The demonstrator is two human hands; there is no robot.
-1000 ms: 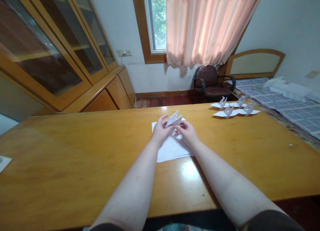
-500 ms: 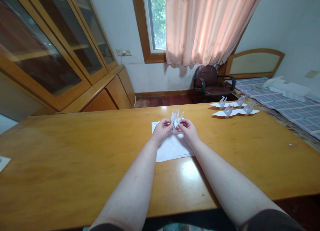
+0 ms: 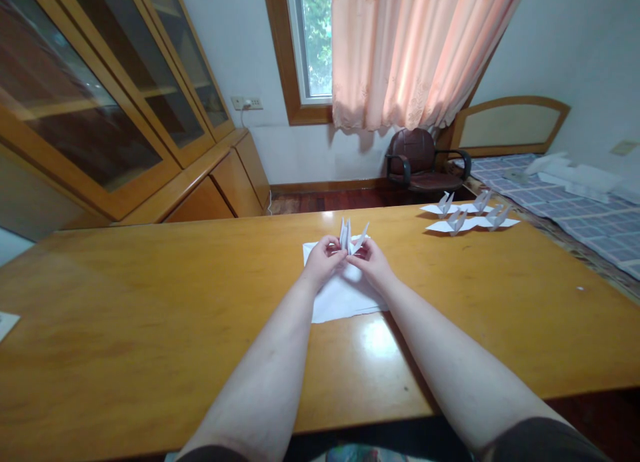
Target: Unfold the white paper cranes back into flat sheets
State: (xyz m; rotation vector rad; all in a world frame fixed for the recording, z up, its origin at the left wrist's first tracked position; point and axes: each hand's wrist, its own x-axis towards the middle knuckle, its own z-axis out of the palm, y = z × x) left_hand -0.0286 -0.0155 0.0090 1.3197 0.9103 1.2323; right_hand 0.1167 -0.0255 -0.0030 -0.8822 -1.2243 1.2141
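A white folded paper crane [image 3: 347, 238] stands upright between my two hands, its narrow points facing up and one point leaning out to the right. My left hand [image 3: 325, 259] pinches its lower left side. With thumb and fingers closed, my right hand [image 3: 371, 261] grips the lower right side. The base of the crane is partly hidden by my fingers. Beneath both hands lie white paper sheets [image 3: 345, 299] on the wooden table [image 3: 200, 302].
Several finished paper cranes [image 3: 456, 221] sit at the table's far right corner. A sheet's corner [image 3: 7, 325] shows at the left edge. Beyond the table are a brown armchair [image 3: 417, 159], a bed [image 3: 575, 202] and a glass-door cabinet [image 3: 125, 95].
The right-hand point of the crane now leans farther from the other points. My right thumb has shifted down and left along the paper; the left hand has hardly moved.
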